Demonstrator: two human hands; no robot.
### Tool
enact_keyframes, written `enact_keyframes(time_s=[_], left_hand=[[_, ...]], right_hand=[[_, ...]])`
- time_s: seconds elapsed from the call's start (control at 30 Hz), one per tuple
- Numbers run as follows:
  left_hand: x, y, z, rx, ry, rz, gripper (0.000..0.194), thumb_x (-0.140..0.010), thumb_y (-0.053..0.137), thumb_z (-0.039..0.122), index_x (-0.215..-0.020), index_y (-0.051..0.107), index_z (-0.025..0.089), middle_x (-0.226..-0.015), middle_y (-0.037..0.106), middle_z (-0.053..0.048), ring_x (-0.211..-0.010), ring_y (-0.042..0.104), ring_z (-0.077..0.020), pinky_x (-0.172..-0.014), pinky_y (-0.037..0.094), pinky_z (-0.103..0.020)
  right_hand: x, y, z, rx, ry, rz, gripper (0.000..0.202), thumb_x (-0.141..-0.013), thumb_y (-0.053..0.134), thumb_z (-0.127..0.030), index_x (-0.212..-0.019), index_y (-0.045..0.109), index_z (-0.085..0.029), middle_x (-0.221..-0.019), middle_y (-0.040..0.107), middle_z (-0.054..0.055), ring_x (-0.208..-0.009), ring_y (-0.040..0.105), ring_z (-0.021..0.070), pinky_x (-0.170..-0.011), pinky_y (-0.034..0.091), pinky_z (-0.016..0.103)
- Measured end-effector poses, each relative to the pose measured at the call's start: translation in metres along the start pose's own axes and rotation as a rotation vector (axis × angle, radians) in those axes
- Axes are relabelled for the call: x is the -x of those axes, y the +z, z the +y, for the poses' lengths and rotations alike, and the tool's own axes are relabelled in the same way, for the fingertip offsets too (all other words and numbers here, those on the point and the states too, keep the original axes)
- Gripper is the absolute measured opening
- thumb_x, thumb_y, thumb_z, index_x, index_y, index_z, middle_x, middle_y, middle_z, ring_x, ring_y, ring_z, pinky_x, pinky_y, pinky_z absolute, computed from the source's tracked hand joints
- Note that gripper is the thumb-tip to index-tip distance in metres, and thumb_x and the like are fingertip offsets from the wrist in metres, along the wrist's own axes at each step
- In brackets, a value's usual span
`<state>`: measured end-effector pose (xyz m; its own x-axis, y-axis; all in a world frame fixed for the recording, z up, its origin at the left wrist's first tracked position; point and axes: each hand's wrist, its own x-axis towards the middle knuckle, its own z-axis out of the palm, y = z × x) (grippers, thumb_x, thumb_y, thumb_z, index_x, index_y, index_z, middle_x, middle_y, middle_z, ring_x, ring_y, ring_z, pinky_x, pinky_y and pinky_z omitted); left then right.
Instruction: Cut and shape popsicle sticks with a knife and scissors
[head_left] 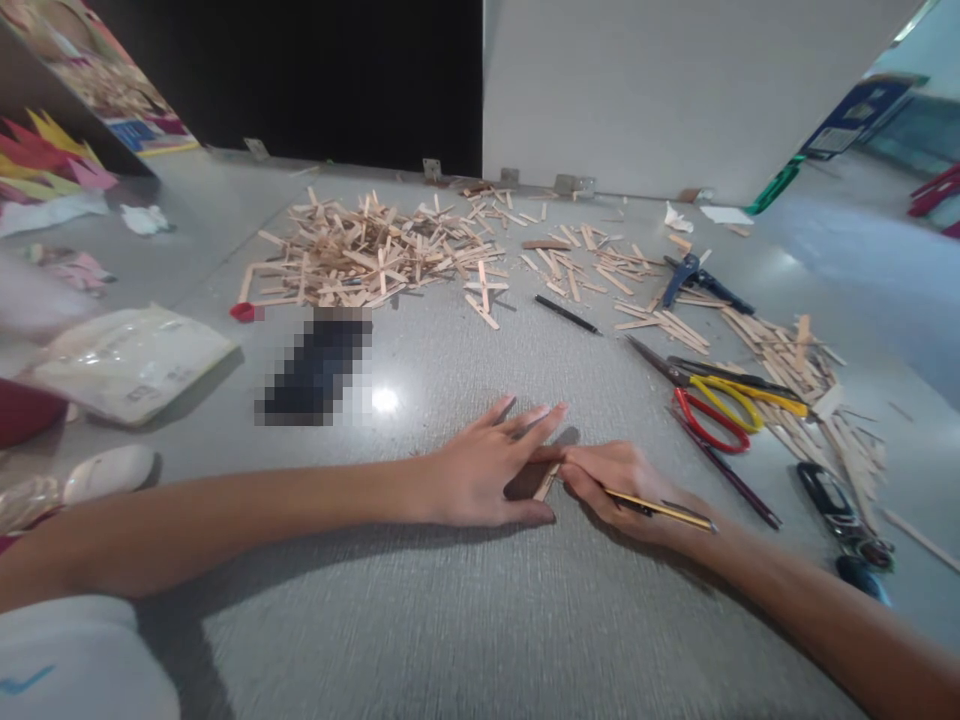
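1. The left hand (487, 465) lies flat, fingers open, pressing a wooden stick (545, 482) onto the bench (450, 620).
2. The right hand (619, 485) has its fingers closed around a pencil (660, 510), its tip at the stick.
3. Scissors (712, 395) lie near.

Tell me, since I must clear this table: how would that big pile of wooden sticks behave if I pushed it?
The pile of wooden sticks would probably scatter, since the pieces lie loose and crisscrossed. Each looks thin and flat, so likely light, and it should slide on the smooth grey table rather than roll.

Flat wooden stick (545, 483) under fingers; slim yellow-black pencil (660, 510) slanting
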<state>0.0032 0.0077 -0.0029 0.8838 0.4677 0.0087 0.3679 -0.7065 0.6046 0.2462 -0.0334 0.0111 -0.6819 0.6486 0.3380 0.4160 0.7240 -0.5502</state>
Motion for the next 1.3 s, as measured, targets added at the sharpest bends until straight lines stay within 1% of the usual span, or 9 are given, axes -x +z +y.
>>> enact_keyframes(time_s=[0.13, 0.23, 0.37, 0.53, 0.67, 0.8, 0.93, 1.07, 1.3], left_hand=[[0.0001, 0.0002, 0.001, 0.001, -0.022, -0.011, 0.111, -0.101, 0.069, 0.072, -0.18, 0.009, 0.023, -0.184, 0.027, -0.017, -0.17, 0.032, -0.0354, -0.142, 0.008, -0.059], [0.0005, 0.0008, 0.0014, 0.01, -0.042, -0.02, 0.113, -0.101, 0.069, 0.072, -0.18, 0.008, 0.019, -0.183, 0.03, -0.019, -0.17, 0.032, -0.0351, -0.142, 0.007, -0.059], [0.0012, 0.0017, 0.0006, 0.026, -0.044, -0.014, 0.113, -0.1, 0.069, 0.074, -0.181, 0.008, 0.023, -0.182, 0.031, -0.018, -0.169, 0.033, -0.0359, -0.142, 0.007, -0.059], [0.0027, 0.0037, -0.0015, 0.059, -0.002, 0.028, 0.112, -0.101, 0.069, 0.073, -0.181, 0.006, 0.026, -0.182, 0.032, -0.017, -0.168, 0.036, -0.0373, -0.142, 0.007, -0.06], [0.0028, 0.004, -0.0012, 0.067, 0.003, 0.034, 0.112, -0.101, 0.069, 0.072, -0.181, 0.005, 0.027, -0.182, 0.032, -0.017, -0.167, 0.037, -0.0371, -0.142, 0.006, -0.061], [0.0025, 0.0022, 0.0008, 0.058, -0.016, 0.022, 0.115, -0.1, 0.071, 0.071, -0.181, 0.0, 0.028, -0.181, 0.034, -0.017, -0.167, 0.037, -0.0372, -0.141, 0.008, -0.061], [0.0032, 0.0014, 0.001, 0.047, -0.02, 0.009, 0.114, -0.101, 0.068, 0.073, -0.181, 0.0, 0.027, -0.182, 0.033, -0.017, -0.168, 0.035, -0.0367, -0.141, 0.007, -0.06], [0.003, 0.0027, 0.0003, 0.049, -0.013, 0.032, 0.11, -0.103, 0.065, 0.073, -0.181, 0.004, 0.025, -0.179, 0.039, -0.018, -0.168, 0.036, -0.0384, -0.141, 0.006, -0.064], [0.0013, 0.0001, 0.0029, 0.043, -0.038, 0.012, 0.105, -0.102, 0.069, 0.07, -0.18, 0.012, 0.03, -0.183, 0.033, -0.015, -0.167, 0.037, -0.0391, -0.14, 0.003, -0.066]], right_hand=[[0.0001, 0.0029, -0.0001, -0.032, 0.057, 0.032, 0.058, -0.124, 0.026, -0.044, -0.086, 0.064, -0.021, -0.066, 0.064, -0.002, -0.056, 0.056, 0.0128, -0.058, 0.041, 0.028], [0.0014, 0.0055, 0.0003, -0.075, 0.103, 0.062, 0.06, -0.124, 0.027, -0.045, -0.076, 0.057, -0.023, -0.061, 0.057, -0.005, -0.05, 0.05, 0.0112, -0.054, 0.038, 0.027], [0.0032, 0.0055, -0.0018, -0.126, 0.174, 0.076, 0.058, -0.124, 0.031, -0.042, -0.072, 0.052, -0.024, -0.056, 0.052, -0.008, -0.044, 0.048, 0.0087, -0.05, 0.038, 0.024], [0.0039, 0.0037, -0.0037, -0.15, 0.209, 0.084, 0.056, -0.123, 0.034, -0.042, -0.074, 0.055, -0.023, -0.056, 0.053, -0.008, -0.044, 0.05, 0.0089, -0.049, 0.038, 0.023], [0.0052, 0.0068, -0.0016, -0.146, 0.189, 0.091, 0.057, -0.123, 0.034, -0.042, -0.075, 0.056, -0.023, -0.057, 0.053, -0.008, -0.045, 0.048, 0.009, -0.049, 0.037, 0.024], [0.0052, 0.0089, 0.0004, -0.103, 0.109, 0.097, 0.057, -0.123, 0.031, -0.043, -0.078, 0.058, -0.023, -0.063, 0.056, -0.005, -0.052, 0.049, 0.0122, -0.054, 0.038, 0.028], [0.0012, 0.0044, -0.0003, -0.047, 0.015, 0.042, 0.054, -0.124, 0.029, -0.041, -0.081, 0.057, -0.024, -0.067, 0.057, -0.004, -0.056, 0.049, 0.0141, -0.058, 0.039, 0.029], [-0.0015, 0.0006, -0.0012, -0.016, -0.049, -0.012, 0.053, -0.124, 0.028, -0.038, -0.078, 0.052, -0.026, -0.065, 0.052, -0.006, -0.055, 0.045, 0.0138, -0.057, 0.037, 0.03], [0.0005, 0.0004, -0.0001, -0.042, 0.003, 0.0, 0.056, -0.124, 0.026, -0.041, -0.08, 0.057, -0.024, -0.065, 0.054, -0.005, -0.054, 0.046, 0.0139, -0.056, 0.037, 0.03]])
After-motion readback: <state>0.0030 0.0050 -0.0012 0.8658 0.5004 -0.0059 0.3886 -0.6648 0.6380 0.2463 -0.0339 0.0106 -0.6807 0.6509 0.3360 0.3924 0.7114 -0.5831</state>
